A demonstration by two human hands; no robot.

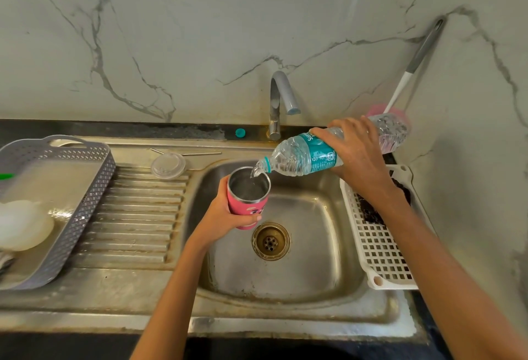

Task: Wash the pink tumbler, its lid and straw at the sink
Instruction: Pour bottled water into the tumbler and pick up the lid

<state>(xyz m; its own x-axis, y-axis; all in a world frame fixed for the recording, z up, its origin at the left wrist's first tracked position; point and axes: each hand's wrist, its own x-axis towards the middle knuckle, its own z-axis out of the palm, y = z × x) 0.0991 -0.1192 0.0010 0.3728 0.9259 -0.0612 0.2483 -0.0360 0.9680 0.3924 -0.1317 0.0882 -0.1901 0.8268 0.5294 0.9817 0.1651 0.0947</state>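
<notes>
Left hand (225,217) wraps pink tumbler (248,206), upright over sink (314,259) basin. Right hand (357,154) grips tilted water bottle (303,157), teal label text unreadable, mouth at tumbler rim. Lid (168,165), straw (197,153) on drainboard (137,217).

A grey basket (83,208) sits at nine o'clock, a white rack (380,251) at four. A teal cap (240,131) lies just left of the tap (278,97).
</notes>
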